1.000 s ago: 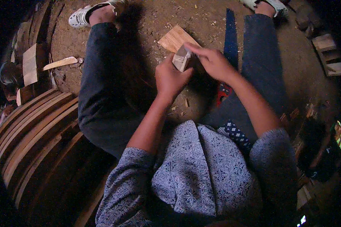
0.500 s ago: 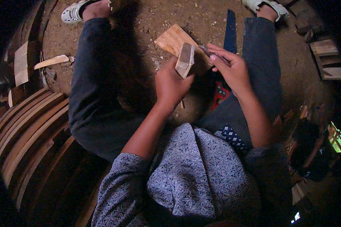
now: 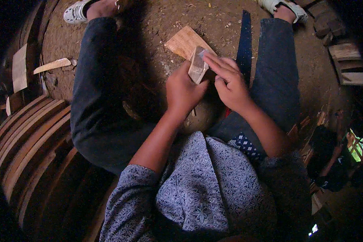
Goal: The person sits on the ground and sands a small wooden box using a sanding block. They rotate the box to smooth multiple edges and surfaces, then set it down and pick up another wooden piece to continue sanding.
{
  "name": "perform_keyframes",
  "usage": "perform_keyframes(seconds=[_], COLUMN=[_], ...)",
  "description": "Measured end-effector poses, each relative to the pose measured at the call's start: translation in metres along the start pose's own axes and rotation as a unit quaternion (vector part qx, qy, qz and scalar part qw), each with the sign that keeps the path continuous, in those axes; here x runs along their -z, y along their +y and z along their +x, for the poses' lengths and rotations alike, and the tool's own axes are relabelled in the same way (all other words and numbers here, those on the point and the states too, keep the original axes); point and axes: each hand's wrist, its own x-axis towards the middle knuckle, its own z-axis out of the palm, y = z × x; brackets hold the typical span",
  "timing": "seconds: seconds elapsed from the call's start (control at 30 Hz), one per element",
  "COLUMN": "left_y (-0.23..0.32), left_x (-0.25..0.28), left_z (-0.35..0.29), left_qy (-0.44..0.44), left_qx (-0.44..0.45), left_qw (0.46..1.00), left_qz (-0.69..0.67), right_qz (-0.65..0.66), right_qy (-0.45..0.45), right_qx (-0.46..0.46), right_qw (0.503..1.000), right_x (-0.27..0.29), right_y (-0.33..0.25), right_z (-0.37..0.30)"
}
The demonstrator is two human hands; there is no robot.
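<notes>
Clutching wood block (image 3: 198, 67) betw. legs (image 3: 97, 68), L grip (image 3: 183, 86) wrapped round it. R grip (image 3: 231, 85) at block's R edge; can't tell if holding anything. Risk: if L grip slackens, block prob. twists, R fingers (image 3: 218, 65) scrape. Around: board (image 3: 186, 41) on ground (image 3: 222, 16) just beyond block, saw (image 3: 244, 46) by R leg (image 3: 276, 60), could snag R grip's swing.

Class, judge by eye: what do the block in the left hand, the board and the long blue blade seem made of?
Block: probably wood, finish unclear; pale, flat faces.
Board: wood, seemingly unvarnished; warm brown with faint grain.
Blade: likely metal, perhaps painted; long, narrow, dark blue.
</notes>
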Motion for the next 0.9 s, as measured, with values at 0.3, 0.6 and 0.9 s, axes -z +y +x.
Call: perform_keyframes(seconds=[0.3,0.6,0.9], left_y=[0.002,-0.004,0.001], left_x=[0.001,-0.001,0.000], left_z=[0.001,0.002,0.003], left_qy=[0.001,0.008,0.007], left_qx=[0.012,0.013,0.012], left_qw=[0.999,0.999,0.998], left_qz=[0.039,0.041,0.058], right_qz=[0.056,0.164,0.076], right_qy=[-0.035,-0.013,-0.013], right_qx=[0.060,0.029,0.077], right_qw=[0.996,0.986,0.994], right_x=[0.002,-0.010,-0.029], right_y=[0.013,0.021,0.044], right_z=[0.005,0.006,0.027])
